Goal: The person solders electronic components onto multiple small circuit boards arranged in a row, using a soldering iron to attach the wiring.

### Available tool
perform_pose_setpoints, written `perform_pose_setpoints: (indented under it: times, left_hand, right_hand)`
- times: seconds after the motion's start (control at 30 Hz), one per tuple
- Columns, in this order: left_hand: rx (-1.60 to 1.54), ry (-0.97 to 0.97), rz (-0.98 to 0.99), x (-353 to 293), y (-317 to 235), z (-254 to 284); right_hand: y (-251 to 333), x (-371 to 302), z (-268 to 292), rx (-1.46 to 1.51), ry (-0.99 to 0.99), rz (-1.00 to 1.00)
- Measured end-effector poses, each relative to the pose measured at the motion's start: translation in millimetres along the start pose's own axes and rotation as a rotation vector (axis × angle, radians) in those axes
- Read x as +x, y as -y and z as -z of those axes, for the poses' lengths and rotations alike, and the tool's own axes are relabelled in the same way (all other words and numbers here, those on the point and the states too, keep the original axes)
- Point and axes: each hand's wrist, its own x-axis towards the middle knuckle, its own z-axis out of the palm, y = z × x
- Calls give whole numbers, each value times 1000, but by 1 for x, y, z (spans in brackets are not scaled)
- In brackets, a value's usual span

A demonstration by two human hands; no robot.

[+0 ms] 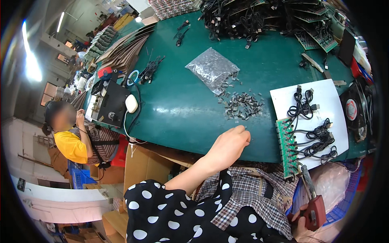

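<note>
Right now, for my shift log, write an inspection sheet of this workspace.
Surface: glossy green tabletop, bearing a white rectangular sheet.
Job's things: green circuit-board strip along the sheet's left edge; pile of small dark pinned parts beside a clear plastic bag.
Clutter: black boxy device at left.
Hands: left hand near the pile, grip unclear; right hand holding a red-handled tool.
Cables: black bundled cables on the sheet.
Surroundings: co-worker in yellow at left.

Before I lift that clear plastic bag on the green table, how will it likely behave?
The clear plastic bag is probably floppy, since its film looks thin and wrinkled. It may spill small pin strips, as many lie loose by its lower-right end. On the smooth, shiny table it might slide easily.
</note>
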Motion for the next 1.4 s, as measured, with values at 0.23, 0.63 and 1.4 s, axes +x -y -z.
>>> perform_pose_setpoints:
  times: [0.23, 0.63, 1.4]
  left_hand:
    - [-176, -150, -37, 7, 1, 2]
    - [-1054, 153, 414, -19, -13, -13]
    - [-1309, 87, 373, -11, -71, -68]
  right_hand:
    - [10, 2, -19, 153, -39, -38]
    - [2, -6, -6, 134, -63, -24]
    - [22, -17, -28, 178, 48, 0]
